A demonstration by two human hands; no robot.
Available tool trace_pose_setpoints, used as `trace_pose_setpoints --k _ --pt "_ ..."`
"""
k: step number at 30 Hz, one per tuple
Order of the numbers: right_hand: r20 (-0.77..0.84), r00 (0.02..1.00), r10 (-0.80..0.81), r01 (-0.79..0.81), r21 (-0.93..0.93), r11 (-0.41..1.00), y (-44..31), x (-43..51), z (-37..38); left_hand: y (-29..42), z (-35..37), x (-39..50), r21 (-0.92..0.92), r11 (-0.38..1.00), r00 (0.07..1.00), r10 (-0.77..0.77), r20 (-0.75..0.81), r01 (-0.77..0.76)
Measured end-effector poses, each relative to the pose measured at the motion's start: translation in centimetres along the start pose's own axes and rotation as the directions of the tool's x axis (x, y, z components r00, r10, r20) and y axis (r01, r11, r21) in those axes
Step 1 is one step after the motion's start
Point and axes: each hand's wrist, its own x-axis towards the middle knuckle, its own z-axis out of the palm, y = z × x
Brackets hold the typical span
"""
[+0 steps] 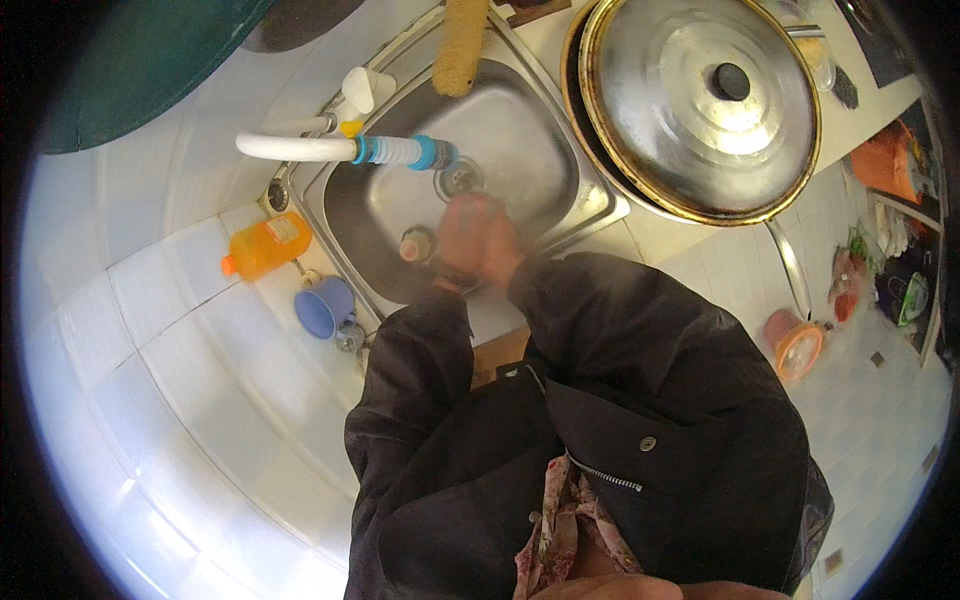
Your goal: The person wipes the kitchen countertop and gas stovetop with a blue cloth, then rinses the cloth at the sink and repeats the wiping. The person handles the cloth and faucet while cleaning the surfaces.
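Observation:
Both hands meet over the near part of the stainless steel sink [525, 150], blurred by motion. My right hand [499, 244] overlaps my left hand [454, 271], which is mostly hidden. Whether anything is held between them cannot be made out. Just left of the hands, a small pale container with a pinkish top [416, 245] sits in the basin. Beyond the hands lies the sink drain [461, 177]. The white tap [300, 148] reaches over the basin from the left, its blue and white flexible nozzle [397, 151] ending close to the drain.
A large lidded metal pan [697, 150] occupies the right counter, its handle [791, 274] jutting nearward. Left of the sink are an orange liquid bottle [270, 244] and a blue mug [324, 307]. A tan fuzzy roll [460, 49] overhangs the far rim. An orange-rimmed basket [795, 349] stands lower right.

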Motion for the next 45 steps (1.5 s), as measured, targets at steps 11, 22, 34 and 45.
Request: trace_pose_setpoints --k 11,22,34,45 --pt "0.258 0.945 0.201 -0.188 -0.074 0.979 0.2 -1.5 4.3 3.2 -5.4 -0.1 -0.327 0.91 0.94 -0.311 -0.138 0.253" --pt "0.43 0.832 0.349 0.055 -0.691 0.721 -1.7 -6.2 7.6 0.6 -9.4 -4.6 -0.061 0.998 0.926 -0.01 -0.378 -0.014" --pt "0.666 0.74 0.091 0.373 -0.52 0.768 -4.9 -9.5 10.2 4.5 -9.6 -2.9 0.555 0.75 0.897 0.443 -0.018 -0.359" --pt "0.154 0.968 0.201 -0.143 -0.32 0.937 -0.8 -4.4 10.8 5.0 -7.1 0.3 -0.296 0.934 0.864 -0.309 -0.397 0.198"
